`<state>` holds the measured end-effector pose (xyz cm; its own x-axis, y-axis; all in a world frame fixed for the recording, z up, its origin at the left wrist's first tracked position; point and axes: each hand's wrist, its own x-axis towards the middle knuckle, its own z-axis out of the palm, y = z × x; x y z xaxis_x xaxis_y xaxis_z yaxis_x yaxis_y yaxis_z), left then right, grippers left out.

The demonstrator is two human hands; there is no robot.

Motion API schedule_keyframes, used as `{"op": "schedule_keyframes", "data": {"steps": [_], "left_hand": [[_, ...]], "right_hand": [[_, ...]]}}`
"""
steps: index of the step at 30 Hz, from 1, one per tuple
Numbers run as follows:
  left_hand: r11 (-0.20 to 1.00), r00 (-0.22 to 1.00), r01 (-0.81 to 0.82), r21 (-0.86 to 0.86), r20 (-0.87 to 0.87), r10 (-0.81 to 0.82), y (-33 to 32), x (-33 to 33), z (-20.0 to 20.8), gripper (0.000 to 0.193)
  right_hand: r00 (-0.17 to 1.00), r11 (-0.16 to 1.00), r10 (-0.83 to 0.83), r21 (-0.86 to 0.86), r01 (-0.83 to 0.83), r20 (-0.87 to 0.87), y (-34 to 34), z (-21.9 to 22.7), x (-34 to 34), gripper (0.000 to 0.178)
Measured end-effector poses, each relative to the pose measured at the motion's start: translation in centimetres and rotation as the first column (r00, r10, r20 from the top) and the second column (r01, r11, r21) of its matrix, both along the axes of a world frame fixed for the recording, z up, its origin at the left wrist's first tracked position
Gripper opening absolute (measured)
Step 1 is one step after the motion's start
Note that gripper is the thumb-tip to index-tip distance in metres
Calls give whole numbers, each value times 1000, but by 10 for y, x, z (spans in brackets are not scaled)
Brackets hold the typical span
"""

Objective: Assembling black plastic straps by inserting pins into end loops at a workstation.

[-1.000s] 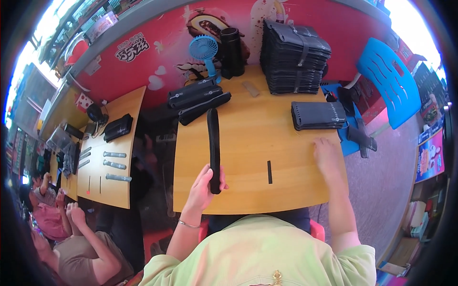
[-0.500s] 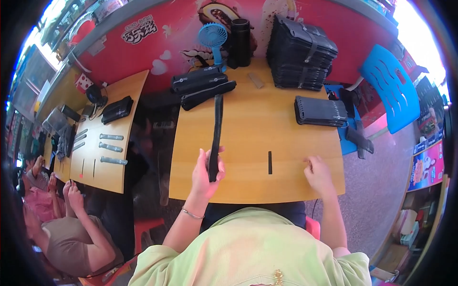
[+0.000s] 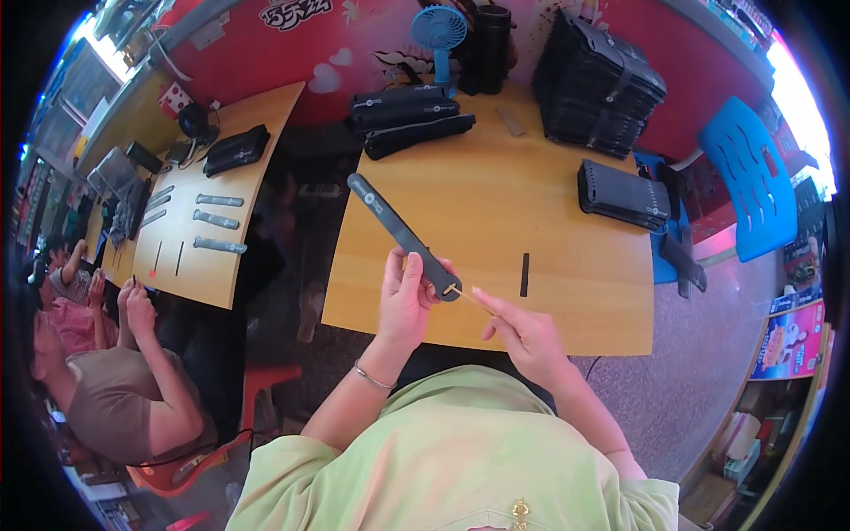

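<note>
My left hand grips a flat black strap with rounded ends, held tilted above the near part of the table. Its far end points up and to the left. At the near end of the strap, a thin tan strand or stick runs from a small opening to my right hand. The fingers of that hand are closed on it, partly hiding its end. To the right of both hands, a short dark strip lies on the wooden table.
At the back stand a blue fan, a black cylinder, dark folded bundles and a tall black stack. A smaller stack lies at the right, near a blue chair. Another person works at the left table.
My left hand has turned the strap from upright to slanting left, its broad face now showing. My right hand has come left off the table to the strap's near end. The view has shifted.
</note>
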<state>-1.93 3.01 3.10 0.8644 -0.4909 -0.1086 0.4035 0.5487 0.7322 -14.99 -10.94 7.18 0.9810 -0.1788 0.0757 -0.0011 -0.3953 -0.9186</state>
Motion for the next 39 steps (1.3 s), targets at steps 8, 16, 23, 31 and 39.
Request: {"op": "schedule_keyframes", "data": {"steps": [8,16,23,31,39], "left_hand": [[1000,998,20,-16,62,-19,6,-3,1,41],[996,996,-85,-40,37,86,2,-6,-1,37],[983,978,-182,-6,103,182,-2,-6,-2,30],[972,965,-235,7,121,232,-6,-6,0,24],[970,958,-243,10,156,239,-8,-3,-2,23]], "right_hand": [[994,983,15,-186,5,107,10,-8,0,53],[987,961,-31,-265,73,161,10,-15,-5,58],[986,931,-51,-351,105,160,10,-15,-5,61],[985,932,-89,-337,134,147,8,-17,-3,61],[985,924,-98,-356,143,141,7,-18,-2,62]]}}
